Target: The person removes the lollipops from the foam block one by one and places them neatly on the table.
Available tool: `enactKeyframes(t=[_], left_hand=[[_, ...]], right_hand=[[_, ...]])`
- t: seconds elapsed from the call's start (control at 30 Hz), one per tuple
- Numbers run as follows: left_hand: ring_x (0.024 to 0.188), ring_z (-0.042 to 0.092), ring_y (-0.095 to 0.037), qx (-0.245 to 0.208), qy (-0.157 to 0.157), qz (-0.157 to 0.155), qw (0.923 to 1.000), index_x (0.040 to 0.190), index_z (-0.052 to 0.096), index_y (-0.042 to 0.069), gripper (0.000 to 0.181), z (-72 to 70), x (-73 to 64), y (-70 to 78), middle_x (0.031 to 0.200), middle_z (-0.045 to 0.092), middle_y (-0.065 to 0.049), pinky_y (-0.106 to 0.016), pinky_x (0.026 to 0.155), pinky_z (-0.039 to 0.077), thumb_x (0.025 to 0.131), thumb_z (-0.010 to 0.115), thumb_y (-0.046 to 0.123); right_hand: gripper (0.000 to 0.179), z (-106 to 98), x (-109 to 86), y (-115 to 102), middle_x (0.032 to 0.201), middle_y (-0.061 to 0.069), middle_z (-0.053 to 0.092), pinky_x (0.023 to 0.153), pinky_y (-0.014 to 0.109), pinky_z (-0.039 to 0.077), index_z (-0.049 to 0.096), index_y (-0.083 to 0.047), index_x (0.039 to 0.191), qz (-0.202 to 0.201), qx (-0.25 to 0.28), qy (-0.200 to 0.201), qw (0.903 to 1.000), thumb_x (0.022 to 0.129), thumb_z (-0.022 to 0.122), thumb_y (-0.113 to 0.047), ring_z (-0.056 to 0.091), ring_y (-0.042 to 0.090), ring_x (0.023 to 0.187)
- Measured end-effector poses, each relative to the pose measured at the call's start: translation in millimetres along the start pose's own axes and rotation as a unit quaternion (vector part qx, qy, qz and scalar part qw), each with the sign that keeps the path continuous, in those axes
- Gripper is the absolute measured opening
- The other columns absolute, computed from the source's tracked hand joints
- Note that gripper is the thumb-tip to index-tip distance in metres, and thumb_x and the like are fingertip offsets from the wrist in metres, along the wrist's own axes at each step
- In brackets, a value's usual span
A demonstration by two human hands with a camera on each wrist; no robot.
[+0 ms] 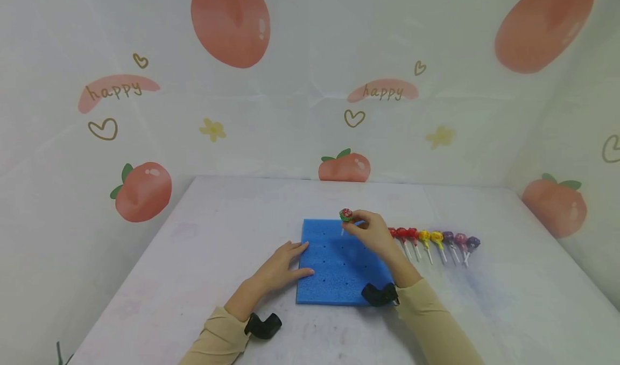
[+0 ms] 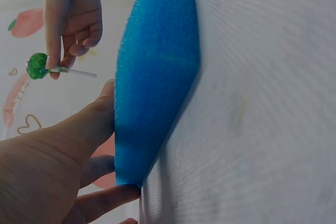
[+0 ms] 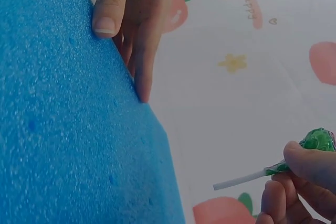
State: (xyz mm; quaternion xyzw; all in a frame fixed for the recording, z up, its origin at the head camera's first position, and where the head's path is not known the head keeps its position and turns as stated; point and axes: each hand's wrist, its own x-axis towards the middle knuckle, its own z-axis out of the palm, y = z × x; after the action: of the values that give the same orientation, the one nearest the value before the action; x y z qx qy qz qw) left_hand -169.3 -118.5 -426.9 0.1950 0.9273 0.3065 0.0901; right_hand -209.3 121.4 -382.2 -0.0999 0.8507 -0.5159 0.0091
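Between thumb and fingers, my right hand [image 1: 377, 238] pinches a lollipop [image 1: 345, 215] with a green and red wrapper. Its white stick [image 3: 239, 180] points down, apart from the blue foam board [image 1: 329, 292], above the board's far part. Small holes dot the board's top. My left hand [image 1: 277, 269] touches the board's left edge with fairly straight fingers. In the right wrist view, the left thumb [image 3: 109, 17] lies on the board's top edge and the other fingers run along its side.
To the right of the board, several wrapped lollipops lie in a row: red [image 1: 401, 233], yellow [image 1: 436, 237] and purple [image 1: 473, 242], sticks toward me. Part of the row is hidden behind my right hand. A white printed backdrop [image 1: 286, 139] stands behind the table [image 1: 218, 209].
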Motion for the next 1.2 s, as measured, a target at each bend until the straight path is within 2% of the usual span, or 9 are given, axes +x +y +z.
enactKeyframes(t=[0.2, 0.53, 0.93, 1.2], left_hand=[[0.139, 0.026, -0.042, -0.001, 0.001, 0.0, 1.0, 0.142, 0.039, 0.007, 0.069, 0.1, 0.0, -0.3, 0.145, 0.04, -0.02, -0.057, 0.11, 0.027, 0.087, 0.063, 0.041], [0.14, 0.025, -0.042, -0.005, -0.001, 0.003, 1.0, 0.143, 0.038, 0.008, 0.069, 0.0, -1.3, -0.9, 0.145, 0.039, -0.02, -0.058, 0.11, 0.027, 0.087, 0.063, 0.04], [0.139, 0.026, -0.043, 0.0, 0.0, 0.008, 1.0, 0.142, 0.039, 0.008, 0.069, 0.8, -1.2, -2.1, 0.145, 0.039, -0.021, -0.058, 0.109, 0.028, 0.087, 0.063, 0.041], [0.139, 0.026, -0.042, 0.005, 0.002, 0.011, 0.9999, 0.143, 0.038, 0.008, 0.07, 2.5, 1.4, -5.0, 0.145, 0.04, -0.02, -0.058, 0.11, 0.028, 0.087, 0.062, 0.042]], right_hand=[[0.022, -5, -2.0, 5, 0.098, 0.019, 0.066, 0.069, 0.024, 0.048, 0.064, 0.0, 0.103, -0.002, -0.013, -0.001, 0.9999, 0.088, 0.064, -0.016, 0.066, 0.033, 0.083], [0.027, -16, -5.9, 14, 0.1, 0.016, 0.067, 0.073, 0.031, 0.054, 0.064, -0.003, 0.107, 0.012, -0.044, 0.009, 0.9989, 0.088, 0.064, -0.022, 0.066, 0.022, 0.081], [0.027, -32, -12.3, 20, 0.104, 0.018, 0.065, 0.079, 0.035, 0.055, 0.063, -0.002, 0.108, 0.025, -0.057, 0.019, 0.9979, 0.09, 0.062, -0.021, 0.067, 0.028, 0.084], [0.027, -41, -16.2, 24, 0.105, 0.019, 0.065, 0.079, 0.033, 0.055, 0.062, 0.0, 0.107, 0.033, -0.062, 0.024, 0.9972, 0.09, 0.061, -0.022, 0.066, 0.025, 0.083]])
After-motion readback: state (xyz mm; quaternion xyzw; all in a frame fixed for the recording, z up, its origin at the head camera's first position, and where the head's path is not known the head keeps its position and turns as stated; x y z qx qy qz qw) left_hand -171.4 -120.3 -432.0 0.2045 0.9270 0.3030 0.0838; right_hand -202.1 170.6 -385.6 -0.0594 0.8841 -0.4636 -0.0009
